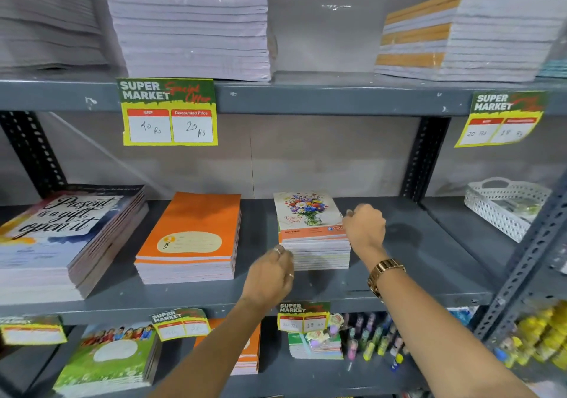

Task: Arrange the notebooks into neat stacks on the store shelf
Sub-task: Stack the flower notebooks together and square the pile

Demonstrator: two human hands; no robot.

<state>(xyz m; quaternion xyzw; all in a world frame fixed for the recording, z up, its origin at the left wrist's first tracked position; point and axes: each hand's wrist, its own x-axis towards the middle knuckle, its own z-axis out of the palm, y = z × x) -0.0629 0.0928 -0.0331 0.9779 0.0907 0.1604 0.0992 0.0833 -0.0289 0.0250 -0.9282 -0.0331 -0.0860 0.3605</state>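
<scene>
A small stack of flower-cover notebooks [310, 228] stands on the middle grey shelf [429, 262]. My left hand [271, 275] is curled against the stack's front left corner. My right hand [365, 228] is curled against its right side near the top; a gold watch sits on that wrist. Whether either hand grips a notebook or only presses the stack is unclear. To the left lie an orange notebook stack [190, 238] and a larger stack with a "Present is a gift" cover [61, 238].
Tall paper stacks [190, 23] and an orange-edged stack [466, 35] fill the upper shelf. A white perforated basket [503, 207] stands at right. Price tags [170, 112] hang on shelf edges. More notebooks [107, 357] and pens [374, 336] fill the lower shelf.
</scene>
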